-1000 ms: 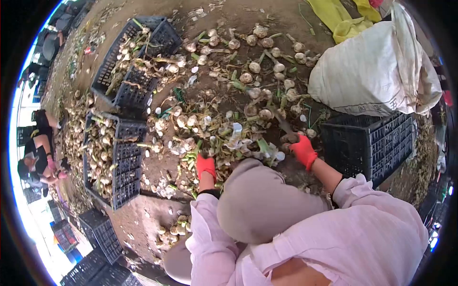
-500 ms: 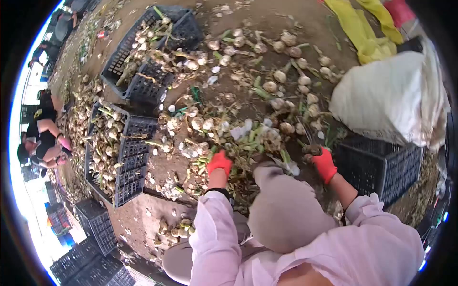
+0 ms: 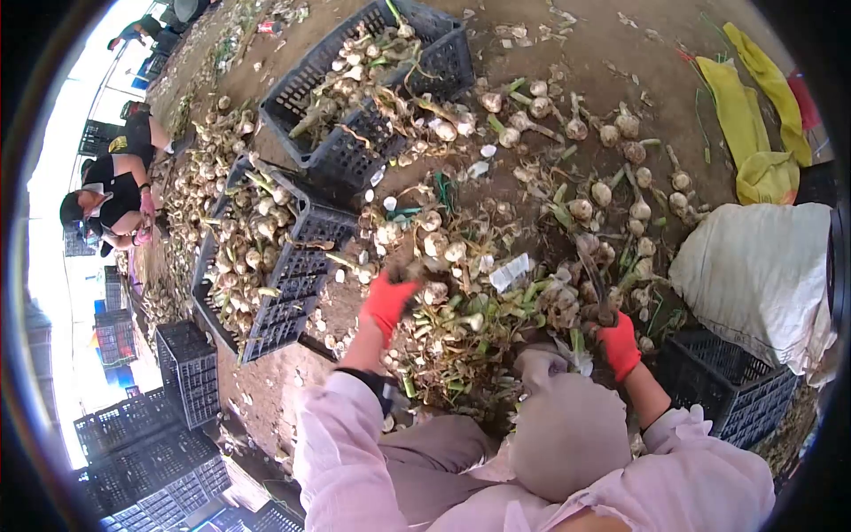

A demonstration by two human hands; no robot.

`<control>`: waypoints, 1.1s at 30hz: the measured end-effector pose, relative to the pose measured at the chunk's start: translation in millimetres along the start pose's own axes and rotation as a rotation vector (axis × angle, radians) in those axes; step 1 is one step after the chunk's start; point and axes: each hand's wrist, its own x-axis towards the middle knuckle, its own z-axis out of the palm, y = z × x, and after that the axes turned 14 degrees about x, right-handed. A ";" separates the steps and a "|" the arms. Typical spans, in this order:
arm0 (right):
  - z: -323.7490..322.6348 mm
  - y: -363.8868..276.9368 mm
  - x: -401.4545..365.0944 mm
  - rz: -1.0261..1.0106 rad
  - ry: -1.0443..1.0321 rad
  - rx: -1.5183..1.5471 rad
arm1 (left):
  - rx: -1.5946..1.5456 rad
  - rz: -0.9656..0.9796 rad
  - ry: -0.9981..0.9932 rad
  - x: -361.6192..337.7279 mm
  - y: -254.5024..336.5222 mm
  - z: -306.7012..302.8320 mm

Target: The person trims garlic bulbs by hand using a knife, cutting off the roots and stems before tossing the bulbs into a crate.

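A loose pale-pink long-sleeved shirt (image 3: 700, 479) covers both arms, with a dark cuff (image 3: 369, 381) showing at the left wrist. The left hand (image 3: 387, 301) and right hand (image 3: 618, 344) wear red gloves (image 3: 622, 353). The trousers (image 3: 567, 436) are plain greyish-beige.

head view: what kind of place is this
Likely an outdoor garlic sorting yard: garlic bulbs heaped on bare dirt ground, black plastic crates filled with them, a white sack beside.

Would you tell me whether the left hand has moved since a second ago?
Yes: the left hand has reached forward and left, nearer the garlic crate.
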 end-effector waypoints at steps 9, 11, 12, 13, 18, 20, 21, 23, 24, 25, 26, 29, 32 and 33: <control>4.9 11.3 3.4 0.065 -0.030 -0.130 | 1.012 0.286 -0.191 24.0 -56.7 108.7; 16.2 15.5 1.5 0.020 -0.045 -0.135 | 1.320 0.333 -0.305 21.2 -73.1 139.3; 17.9 17.7 -1.2 0.052 -0.038 -0.121 | 1.323 0.298 -0.303 22.1 -78.6 143.2; 14.2 17.4 -3.8 0.078 -0.019 -0.109 | 1.325 0.279 -0.304 27.0 -80.9 150.2; 3.6 -2.1 0.6 0.088 0.107 -0.057 | 1.016 0.165 -0.297 17.9 -45.1 110.5; -6.3 -3.7 7.9 0.029 0.157 -0.044 | 0.305 -0.003 -0.326 29.3 -48.8 73.3; -15.6 -1.7 15.5 0.014 0.167 -0.043 | -0.007 0.049 -0.328 19.0 -10.4 42.9; -23.4 -16.8 23.8 -0.028 0.189 0.055 | -0.166 0.069 -0.257 14.2 50.2 -12.2; -38.5 -14.9 31.1 -0.029 0.229 0.018 | -0.420 0.126 -0.025 37.3 44.2 -37.7; -53.7 -5.8 44.8 -0.028 0.263 -0.019 | -0.414 0.305 -0.082 48.3 76.7 -66.1; -69.7 0.9 58.4 -0.027 0.292 -0.055 | -0.379 0.297 0.051 49.4 97.3 -95.0; -91.8 -16.5 97.9 -0.155 0.459 -0.138 | -0.572 0.552 0.157 114.1 127.4 -202.9; -114.8 -38.0 152.2 -0.129 0.559 0.081 | -0.852 0.442 0.354 82.3 201.0 -189.4; -123.4 -46.4 171.7 -0.184 0.564 -0.006 | -0.735 0.639 0.304 87.4 191.7 -200.9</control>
